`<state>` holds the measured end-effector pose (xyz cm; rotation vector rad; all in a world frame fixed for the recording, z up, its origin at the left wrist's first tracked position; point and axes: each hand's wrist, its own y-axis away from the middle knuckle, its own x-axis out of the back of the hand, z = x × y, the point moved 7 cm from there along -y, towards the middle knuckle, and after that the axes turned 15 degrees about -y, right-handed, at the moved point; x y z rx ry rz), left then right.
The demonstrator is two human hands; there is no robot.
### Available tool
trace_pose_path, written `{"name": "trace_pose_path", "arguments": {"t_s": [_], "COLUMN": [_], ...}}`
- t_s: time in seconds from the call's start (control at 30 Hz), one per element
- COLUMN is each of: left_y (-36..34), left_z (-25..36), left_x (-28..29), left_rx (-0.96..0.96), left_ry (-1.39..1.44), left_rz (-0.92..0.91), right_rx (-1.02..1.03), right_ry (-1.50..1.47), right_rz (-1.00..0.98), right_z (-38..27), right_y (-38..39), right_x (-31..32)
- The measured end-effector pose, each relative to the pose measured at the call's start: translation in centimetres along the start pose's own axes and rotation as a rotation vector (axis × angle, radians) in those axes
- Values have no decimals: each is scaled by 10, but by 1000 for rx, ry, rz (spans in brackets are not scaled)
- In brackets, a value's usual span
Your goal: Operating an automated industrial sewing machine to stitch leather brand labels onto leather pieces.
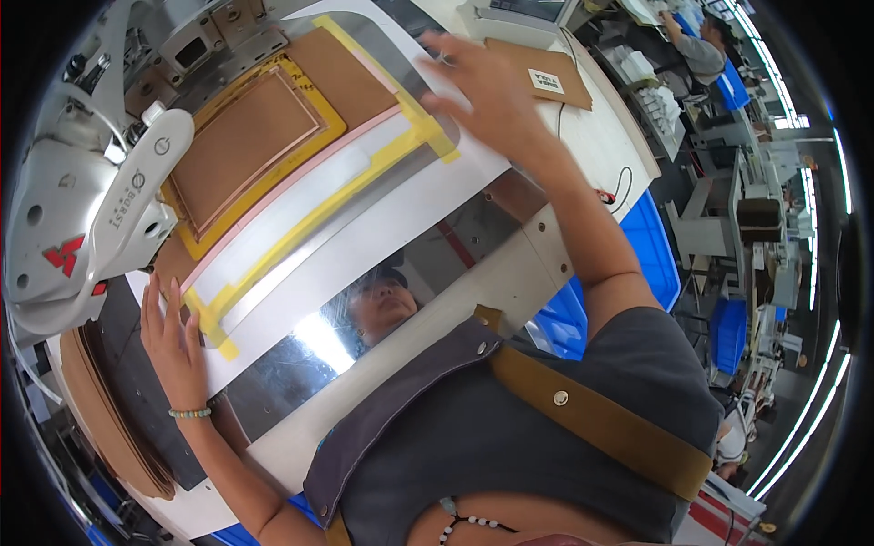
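My left hand (173, 348) lies with its fingers stretched out at the left corner of a white sheet (382, 226), near a strip of yellow tape (211, 320). My right hand (487, 100), slightly blurred, has its fingers spread at the sheet's far right edge, beside a taped metal plate (401, 77). Taped onto the plate is a brown panel (350, 77), with a pink strip along its near side. Inside a yellow frame (330, 114) on it sits a brown rectangle (241, 150) with a raised border. Neither hand visibly holds anything.
A white machine head (73, 218) stands close on the left, with metal parts (196, 45) behind the panel. A shiny metal strip (382, 309) runs along the near edge. Brown sheets (114, 409) are stacked at left; blue bins (637, 246) stand at right.
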<state>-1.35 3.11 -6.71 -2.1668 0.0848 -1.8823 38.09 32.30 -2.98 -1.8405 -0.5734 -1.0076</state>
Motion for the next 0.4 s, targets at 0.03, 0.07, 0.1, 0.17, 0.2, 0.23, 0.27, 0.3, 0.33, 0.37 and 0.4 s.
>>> {"name": "trace_pose_path", "arguments": {"t_s": [0.03,0.07,0.1,0.17,0.2,0.23,0.27,0.3,0.33,0.37,0.4], "left_y": [0,1,1,2,2,2,2,2,2,3,3], "left_z": [-1,-1,-2,-2,-2,-2,-2,-2,-2,-2,-3], "left_x": [-1,-3,-3,-4,-4,-3,-4,-4,-3,-4,-4], "left_rx": [-2,-11,-9,-5,-4,4,-1,-2,2,3,13], "left_ry": [-9,-11,-10,-8,-10,-14,-11,-10,-8,-9,-13], "left_rz": [-2,-18,-18,-19,-18,-3,-16,-16,-2,-27,-23], "right_rx": [-43,-110,-100,-327,-523,-665,-716,-807,-916,-900,-916], "right_ry": [7,86,156,158,132,84,105,7,-87,-140,-149], "right_rz": [128,136,147,118,-8,-133,-137,-280,-419,-468,-479], "right_z": [20,41,56,107,136,161,180,201,219,232,244], "right_y": [0,5,11,24,39,55,65,77,91,95,101], "right_x": [25,46,67,92,92,91,92,74,59,55,52]}}
